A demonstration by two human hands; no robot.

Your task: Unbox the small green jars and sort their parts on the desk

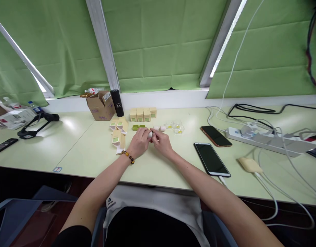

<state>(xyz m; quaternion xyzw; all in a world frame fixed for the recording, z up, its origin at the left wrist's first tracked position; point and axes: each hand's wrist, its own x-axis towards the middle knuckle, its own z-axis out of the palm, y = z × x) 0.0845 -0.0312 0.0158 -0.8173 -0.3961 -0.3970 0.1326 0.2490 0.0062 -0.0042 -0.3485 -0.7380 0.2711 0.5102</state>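
On the table (91,151), the left hand (139,142) and right hand (161,141) meet, fingers of both pinched on a white piece (150,134), with 2 green pieces (135,127) just beyond and 4 boxes (143,114) farther back.

Greens and creams on your desk
At centre your small piece (150,134) is white; behind it the cream boxes (143,114) bear green squares. The table (96,151) is pale green, the blinds (158,44) up top plain green, your bracelet (128,156) amber and dark beads.
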